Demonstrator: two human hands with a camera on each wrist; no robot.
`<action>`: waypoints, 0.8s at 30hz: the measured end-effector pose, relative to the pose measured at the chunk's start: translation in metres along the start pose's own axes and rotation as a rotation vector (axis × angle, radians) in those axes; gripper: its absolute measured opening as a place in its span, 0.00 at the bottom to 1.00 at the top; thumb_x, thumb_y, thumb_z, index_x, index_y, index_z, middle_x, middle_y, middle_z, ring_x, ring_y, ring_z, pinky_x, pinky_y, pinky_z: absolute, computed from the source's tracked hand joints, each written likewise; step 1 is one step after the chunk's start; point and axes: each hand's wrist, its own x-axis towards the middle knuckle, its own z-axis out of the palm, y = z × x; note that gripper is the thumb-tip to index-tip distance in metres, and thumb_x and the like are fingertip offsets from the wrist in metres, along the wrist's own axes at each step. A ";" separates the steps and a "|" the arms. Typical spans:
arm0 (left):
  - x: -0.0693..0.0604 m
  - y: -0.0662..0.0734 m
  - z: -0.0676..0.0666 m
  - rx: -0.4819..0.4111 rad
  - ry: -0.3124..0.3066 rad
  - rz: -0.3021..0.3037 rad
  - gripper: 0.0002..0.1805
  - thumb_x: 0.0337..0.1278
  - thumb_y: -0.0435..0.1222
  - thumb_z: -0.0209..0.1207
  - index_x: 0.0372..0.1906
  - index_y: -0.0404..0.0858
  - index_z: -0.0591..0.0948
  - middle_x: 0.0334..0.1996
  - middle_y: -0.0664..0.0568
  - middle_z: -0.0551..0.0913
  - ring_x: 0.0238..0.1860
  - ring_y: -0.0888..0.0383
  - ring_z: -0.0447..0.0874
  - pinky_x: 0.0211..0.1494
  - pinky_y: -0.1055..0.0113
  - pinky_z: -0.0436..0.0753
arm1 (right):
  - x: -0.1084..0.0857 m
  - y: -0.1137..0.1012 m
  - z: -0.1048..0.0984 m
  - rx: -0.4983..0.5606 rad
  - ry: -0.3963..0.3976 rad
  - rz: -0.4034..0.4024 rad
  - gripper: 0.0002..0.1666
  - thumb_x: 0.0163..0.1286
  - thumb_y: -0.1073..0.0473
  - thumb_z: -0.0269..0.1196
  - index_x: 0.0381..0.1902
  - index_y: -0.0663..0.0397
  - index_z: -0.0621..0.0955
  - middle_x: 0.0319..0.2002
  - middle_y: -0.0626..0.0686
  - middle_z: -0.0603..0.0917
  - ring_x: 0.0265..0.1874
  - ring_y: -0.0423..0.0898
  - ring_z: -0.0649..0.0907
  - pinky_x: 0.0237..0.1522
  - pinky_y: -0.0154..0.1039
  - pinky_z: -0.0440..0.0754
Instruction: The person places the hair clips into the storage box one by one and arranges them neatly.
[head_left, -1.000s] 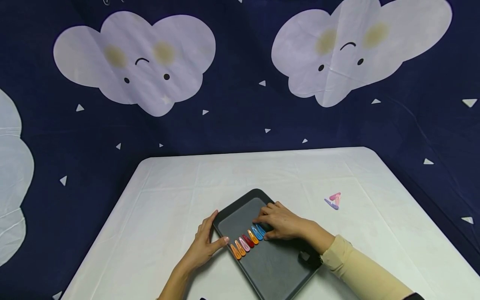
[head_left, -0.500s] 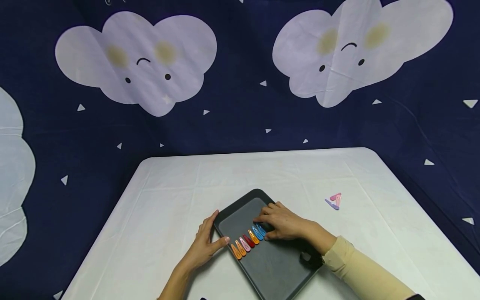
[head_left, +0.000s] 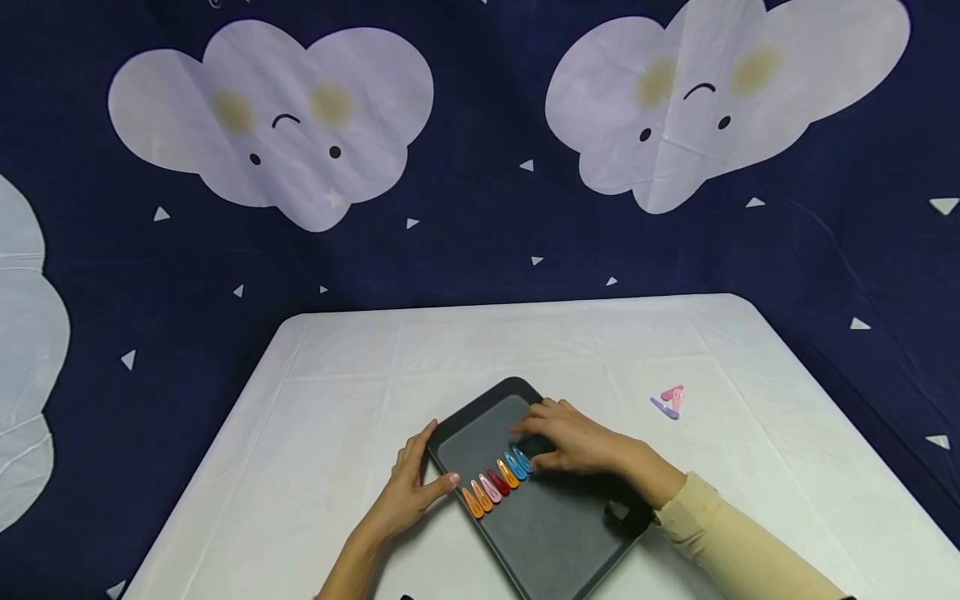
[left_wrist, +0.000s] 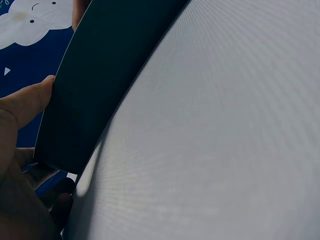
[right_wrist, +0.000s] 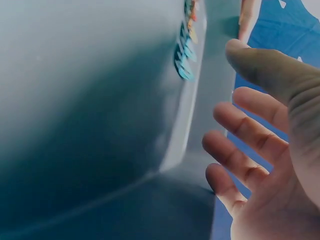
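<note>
A dark grey baking tray (head_left: 555, 533) lies slanted on the table. Several snap hair clips (head_left: 497, 481) form a row across it: orange, pink, red and, at the right end, blue ones (head_left: 516, 461). My left hand (head_left: 408, 492) holds the tray's left corner, thumb on one edge and fingers along the other. Beside the blue clips, my right hand (head_left: 573, 437) hovers over the tray, thumb and fingers apart. In the right wrist view, nothing is between the fingers of that hand (right_wrist: 270, 135). The left wrist view shows the tray's outer wall (left_wrist: 95, 80) with the left thumb against it.
Two pink hair clips (head_left: 676, 400) and a purple one (head_left: 663, 408) lie in a loose triangle on the white tablecloth (head_left: 360, 375), right of the tray. A dark blue cloth (head_left: 480, 250) with clouds hangs behind the table.
My right hand has drawn slightly up and right, away from the blue clips, with its thumb and fingers farther apart. The left hand and the tray stay put.
</note>
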 end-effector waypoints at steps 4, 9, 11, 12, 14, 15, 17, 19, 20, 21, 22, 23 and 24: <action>0.000 -0.001 0.000 0.012 0.001 -0.005 0.48 0.50 0.46 0.66 0.74 0.42 0.54 0.68 0.43 0.62 0.67 0.45 0.56 0.63 0.33 0.52 | -0.003 0.002 -0.008 0.001 0.029 0.012 0.30 0.56 0.50 0.69 0.57 0.49 0.78 0.49 0.45 0.79 0.48 0.43 0.73 0.50 0.42 0.69; 0.000 -0.002 0.000 0.010 0.005 -0.003 0.48 0.50 0.46 0.66 0.73 0.42 0.54 0.68 0.43 0.62 0.66 0.45 0.57 0.63 0.33 0.52 | -0.010 0.005 -0.020 0.006 0.071 0.029 0.31 0.56 0.50 0.69 0.58 0.49 0.77 0.49 0.46 0.79 0.48 0.43 0.74 0.50 0.43 0.69; 0.000 -0.001 0.000 -0.001 0.003 -0.007 0.48 0.49 0.46 0.66 0.74 0.42 0.54 0.69 0.44 0.62 0.67 0.45 0.56 0.63 0.33 0.51 | -0.013 0.007 -0.024 0.006 0.093 0.040 0.31 0.55 0.51 0.70 0.57 0.48 0.77 0.48 0.46 0.80 0.48 0.43 0.74 0.49 0.44 0.69; 0.000 -0.001 0.000 -0.004 0.001 -0.009 0.49 0.49 0.46 0.67 0.74 0.43 0.54 0.69 0.44 0.62 0.67 0.46 0.56 0.64 0.33 0.51 | -0.015 0.008 -0.026 0.004 0.101 0.050 0.31 0.55 0.50 0.70 0.57 0.48 0.77 0.48 0.46 0.80 0.48 0.43 0.74 0.49 0.44 0.69; 0.000 -0.001 0.000 -0.012 -0.002 -0.014 0.49 0.49 0.46 0.67 0.74 0.44 0.54 0.69 0.45 0.61 0.67 0.47 0.55 0.64 0.33 0.51 | -0.019 0.011 -0.031 0.001 0.113 0.074 0.31 0.55 0.50 0.70 0.57 0.47 0.77 0.49 0.46 0.80 0.48 0.43 0.74 0.50 0.44 0.69; 0.000 -0.001 0.000 -0.014 -0.003 -0.014 0.49 0.49 0.46 0.67 0.74 0.44 0.54 0.69 0.45 0.61 0.67 0.47 0.55 0.64 0.33 0.51 | -0.021 0.012 -0.033 0.003 0.120 0.087 0.31 0.55 0.50 0.70 0.57 0.48 0.78 0.49 0.45 0.80 0.49 0.43 0.74 0.50 0.45 0.69; 0.000 -0.001 0.000 -0.014 -0.002 -0.013 0.49 0.49 0.46 0.67 0.74 0.44 0.54 0.69 0.45 0.61 0.67 0.47 0.55 0.64 0.34 0.51 | -0.026 0.015 -0.037 -0.001 0.135 0.106 0.30 0.55 0.50 0.70 0.57 0.47 0.78 0.50 0.45 0.80 0.50 0.43 0.74 0.51 0.45 0.69; 0.000 -0.001 -0.001 -0.010 -0.002 -0.010 0.49 0.49 0.46 0.67 0.74 0.43 0.54 0.69 0.45 0.62 0.67 0.47 0.56 0.64 0.35 0.52 | -0.031 0.019 -0.041 0.003 0.157 0.115 0.30 0.55 0.50 0.70 0.56 0.48 0.78 0.50 0.45 0.80 0.50 0.43 0.74 0.51 0.45 0.69; 0.000 -0.001 -0.001 -0.005 -0.002 -0.007 0.49 0.49 0.46 0.67 0.74 0.43 0.54 0.69 0.45 0.62 0.67 0.47 0.56 0.64 0.34 0.52 | -0.034 0.021 -0.042 0.004 0.172 0.113 0.30 0.54 0.50 0.71 0.56 0.48 0.78 0.49 0.45 0.80 0.50 0.43 0.74 0.51 0.44 0.69; 0.000 -0.001 -0.001 -0.002 -0.002 -0.005 0.49 0.49 0.46 0.67 0.74 0.43 0.54 0.69 0.45 0.62 0.67 0.46 0.56 0.64 0.34 0.52 | -0.036 0.023 -0.043 0.004 0.186 0.113 0.30 0.54 0.51 0.71 0.56 0.48 0.79 0.49 0.46 0.80 0.50 0.43 0.74 0.51 0.44 0.69; 0.001 -0.002 -0.001 0.003 -0.002 -0.003 0.49 0.50 0.46 0.66 0.74 0.43 0.54 0.69 0.44 0.62 0.67 0.46 0.56 0.64 0.34 0.52 | -0.039 0.025 -0.044 0.001 0.200 0.112 0.30 0.53 0.51 0.71 0.56 0.48 0.79 0.49 0.46 0.81 0.49 0.43 0.75 0.50 0.44 0.69; 0.000 -0.002 0.000 0.006 0.000 0.000 0.49 0.50 0.46 0.66 0.74 0.42 0.54 0.68 0.44 0.62 0.66 0.45 0.56 0.63 0.34 0.52 | -0.041 0.027 -0.045 0.003 0.211 0.110 0.30 0.53 0.51 0.72 0.55 0.49 0.79 0.48 0.47 0.81 0.49 0.43 0.75 0.50 0.44 0.69; 0.000 -0.002 0.000 0.008 0.001 0.004 0.49 0.50 0.46 0.66 0.74 0.42 0.54 0.68 0.44 0.62 0.66 0.45 0.56 0.63 0.34 0.52 | -0.044 0.029 -0.046 0.004 0.222 0.110 0.30 0.53 0.52 0.72 0.55 0.49 0.79 0.48 0.47 0.81 0.48 0.43 0.75 0.50 0.44 0.69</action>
